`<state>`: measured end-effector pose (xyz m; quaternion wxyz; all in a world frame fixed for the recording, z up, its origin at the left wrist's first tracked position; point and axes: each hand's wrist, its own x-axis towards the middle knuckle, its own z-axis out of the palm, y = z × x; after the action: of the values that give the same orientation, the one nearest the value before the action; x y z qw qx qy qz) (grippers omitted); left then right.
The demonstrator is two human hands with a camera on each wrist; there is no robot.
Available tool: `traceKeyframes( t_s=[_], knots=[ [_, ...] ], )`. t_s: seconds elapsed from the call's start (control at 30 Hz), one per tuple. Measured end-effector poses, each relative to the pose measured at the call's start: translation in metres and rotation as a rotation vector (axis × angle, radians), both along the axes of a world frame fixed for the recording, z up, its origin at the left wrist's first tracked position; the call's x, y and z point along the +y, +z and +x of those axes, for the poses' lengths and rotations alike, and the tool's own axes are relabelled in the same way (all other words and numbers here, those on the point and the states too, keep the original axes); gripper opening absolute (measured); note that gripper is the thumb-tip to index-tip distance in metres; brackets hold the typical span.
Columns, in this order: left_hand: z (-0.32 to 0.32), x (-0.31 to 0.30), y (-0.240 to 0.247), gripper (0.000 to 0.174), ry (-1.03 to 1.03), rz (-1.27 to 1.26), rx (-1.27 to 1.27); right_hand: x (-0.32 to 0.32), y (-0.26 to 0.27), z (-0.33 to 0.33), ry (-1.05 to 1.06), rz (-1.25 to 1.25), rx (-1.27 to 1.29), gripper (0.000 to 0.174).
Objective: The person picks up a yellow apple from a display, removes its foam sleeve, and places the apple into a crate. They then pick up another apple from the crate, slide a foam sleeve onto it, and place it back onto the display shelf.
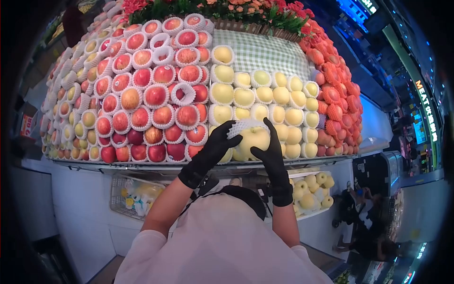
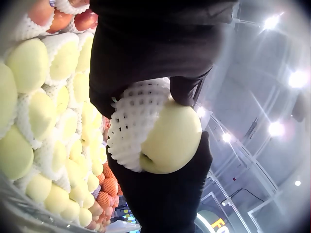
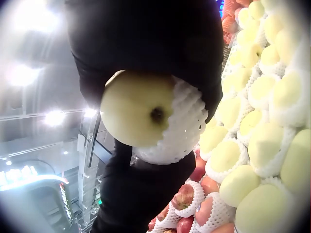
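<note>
Between my two black-gloved hands is a large yellow apple [image 1: 256, 138], close over the front edge of the fruit display. A white foam net sleeve [image 2: 135, 121] covers part of it and leaves the rest of its smooth skin bare. My left hand [image 1: 215, 147] grips the net-covered side, fingers over the foam. From the right, my right hand [image 1: 273, 157] holds the apple, with the thumb on its near side and fingers on its far side. The right wrist view shows a dark dimple on the bare apple [image 3: 131, 109] beside the net's edge.
Rows of netted yellow apples [image 1: 244, 97] lie beyond my hands. Red apples [image 1: 156, 96] in nets stand to the left, orange-netted fruit [image 1: 333, 97] to the right. Below the shelf are a crate [image 1: 118, 201] with wrappings and a bin of loose yellow apples [image 1: 307, 202].
</note>
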<state>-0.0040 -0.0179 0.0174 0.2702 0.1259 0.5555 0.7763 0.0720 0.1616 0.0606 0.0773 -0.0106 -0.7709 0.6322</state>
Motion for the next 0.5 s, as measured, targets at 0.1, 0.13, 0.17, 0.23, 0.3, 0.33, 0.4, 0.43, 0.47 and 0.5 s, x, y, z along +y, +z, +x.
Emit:
traceKeyframes(
  t_s=[0.1, 0.13, 0.17, 0.23, 0.3, 0.33, 0.4, 0.43, 0.47, 0.5],
  knots=[
    [0.004, 0.006, -0.009, 0.069, 0.07, 0.064, 0.034, 0.001, -0.019, -0.005, -0.042, 0.078, 0.019, 0.09],
    [0.006, 0.008, -0.016, 0.067, 0.082, 0.02, 0.08, -0.001, -0.022, -0.003, -0.077, 0.093, 0.013, 0.09],
    [0.003, 0.011, -0.024, 0.065, 0.094, -0.025, 0.134, -0.004, -0.024, -0.005, -0.11, 0.108, 0.015, 0.09],
    [0.001, 0.013, -0.029, 0.061, 0.114, -0.11, 0.197, -0.004, -0.032, -0.008, -0.157, 0.124, 0.018, 0.091],
    [0.0, 0.014, -0.023, 0.055, 0.132, -0.196, 0.219, -0.001, -0.043, -0.013, -0.181, 0.124, 0.021, 0.094],
    [0.002, 0.013, -0.016, 0.053, 0.135, -0.152, 0.139, 0.0, -0.044, -0.013, -0.162, 0.11, 0.02, 0.095],
    [0.007, 0.009, -0.001, 0.049, 0.142, -0.064, -0.022, -0.001, -0.044, -0.015, -0.123, 0.08, 0.017, 0.096],
    [-0.001, 0.009, -0.018, 0.047, 0.085, 0.019, -0.069, -0.001, -0.045, -0.015, -0.111, 0.136, 0.039, 0.097],
    [-0.001, 0.006, -0.023, 0.046, 0.074, 0.062, -0.154, 0.0, -0.046, -0.015, -0.101, 0.196, 0.06, 0.098],
    [-0.003, 0.004, -0.02, 0.045, 0.063, 0.106, -0.235, 0.002, -0.046, -0.017, -0.091, 0.259, 0.084, 0.099]
  ],
)
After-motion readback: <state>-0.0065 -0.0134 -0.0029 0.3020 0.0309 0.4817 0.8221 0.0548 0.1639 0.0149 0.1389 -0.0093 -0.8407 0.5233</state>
